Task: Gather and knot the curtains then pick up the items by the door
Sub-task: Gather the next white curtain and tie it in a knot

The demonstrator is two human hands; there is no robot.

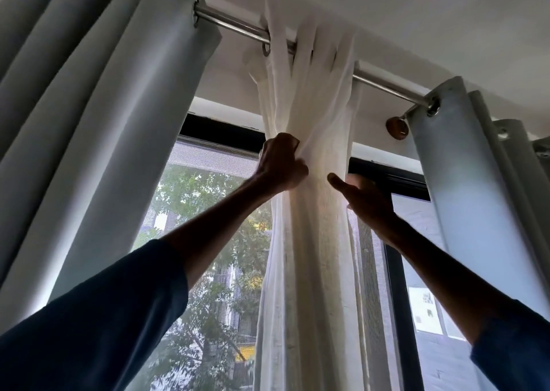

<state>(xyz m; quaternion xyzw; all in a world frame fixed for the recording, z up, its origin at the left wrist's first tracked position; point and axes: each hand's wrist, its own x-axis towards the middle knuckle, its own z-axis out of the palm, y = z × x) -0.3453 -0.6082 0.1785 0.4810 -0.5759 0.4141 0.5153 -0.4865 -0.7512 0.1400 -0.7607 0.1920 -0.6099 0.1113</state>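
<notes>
Head camera looks up: the left hand [281, 164] clutches a fistful of the sheer white curtain [312, 256], which hangs gathered between both hands (from the rod [229, 22] above them). The right hand [364, 195] is spread loose, thumb out, at its other edge.

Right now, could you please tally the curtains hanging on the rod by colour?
Grey: 2, the left grey curtain and the right grey curtain
White: 1, the white sheer curtain bundle
Total: 3
</notes>
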